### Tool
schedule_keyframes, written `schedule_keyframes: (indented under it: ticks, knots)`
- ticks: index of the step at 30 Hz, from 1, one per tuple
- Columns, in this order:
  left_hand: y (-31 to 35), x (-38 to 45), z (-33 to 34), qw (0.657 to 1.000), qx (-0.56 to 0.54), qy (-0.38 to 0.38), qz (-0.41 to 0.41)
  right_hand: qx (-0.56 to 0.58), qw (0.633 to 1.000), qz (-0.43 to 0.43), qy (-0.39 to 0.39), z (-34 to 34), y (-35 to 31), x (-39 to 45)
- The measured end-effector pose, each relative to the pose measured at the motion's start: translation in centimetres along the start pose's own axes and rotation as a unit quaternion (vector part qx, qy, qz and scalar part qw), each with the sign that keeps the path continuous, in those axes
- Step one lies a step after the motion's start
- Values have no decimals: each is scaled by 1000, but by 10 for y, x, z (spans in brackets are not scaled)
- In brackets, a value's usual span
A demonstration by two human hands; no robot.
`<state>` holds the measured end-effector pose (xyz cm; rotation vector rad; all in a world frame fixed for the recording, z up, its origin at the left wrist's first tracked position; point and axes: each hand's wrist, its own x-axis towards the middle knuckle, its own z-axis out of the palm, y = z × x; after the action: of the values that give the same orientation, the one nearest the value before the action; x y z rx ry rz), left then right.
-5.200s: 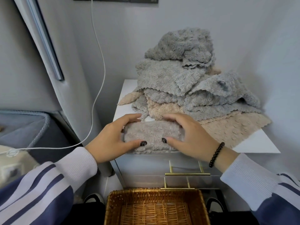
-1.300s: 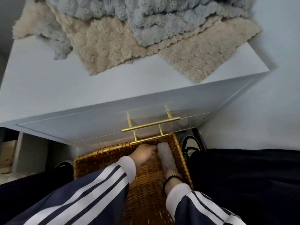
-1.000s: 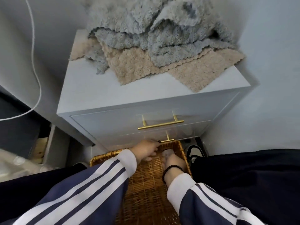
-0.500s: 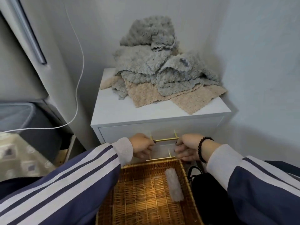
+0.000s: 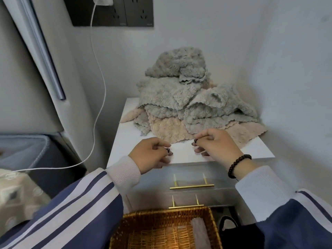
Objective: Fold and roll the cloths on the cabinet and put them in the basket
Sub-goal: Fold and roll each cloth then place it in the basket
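A heap of fluffy grey cloths (image 5: 177, 97) lies on beige cloths (image 5: 167, 129) at the back of the white cabinet top (image 5: 183, 151). My left hand (image 5: 150, 155) and my right hand (image 5: 213, 142) hover over the cabinet's front edge, just short of the beige cloths, fingers loosely curled and holding nothing. Below, the wicker basket (image 5: 143, 220) stands on the floor with one rolled grey cloth (image 5: 200, 232) lying along its right side.
The cabinet has two drawers with gold handles (image 5: 191, 186). A white cable (image 5: 99, 97) hangs from a wall socket (image 5: 113, 10) down the left. A grey bin (image 5: 32, 153) stands left of the cabinet, walls close in behind and right, and a dark shoe (image 5: 229, 223) sits by the basket.
Both hands left the rolled cloth in the basket and rose from the drawer handles to the cabinet top. The view tilted up from the basket to the cloth heap.
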<state>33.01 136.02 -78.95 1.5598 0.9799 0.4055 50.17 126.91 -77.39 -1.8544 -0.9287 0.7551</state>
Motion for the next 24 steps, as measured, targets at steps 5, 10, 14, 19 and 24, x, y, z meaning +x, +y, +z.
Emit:
schedule_keyframes:
  ticks: [5, 10, 14, 19, 24]
  knots:
    - [-2, 41, -10, 986, 30, 163, 20, -236, 947, -218, 2, 19, 1, 32]
    - [6, 70, -20, 983, -60, 164, -55, -332, 908, -253, -38, 38, 2, 60]
    - [19, 78, -21, 988, -97, 112, -40, -361, 897, -256, -3, 47, 3, 79]
    - [37, 81, -22, 973, -157, 158, 62, -226, 937, -259, 63, 27, -30, 95]
    - [27, 83, -23, 967, -27, 187, 172, -57, 952, -271, 128, 2, -62, 99]
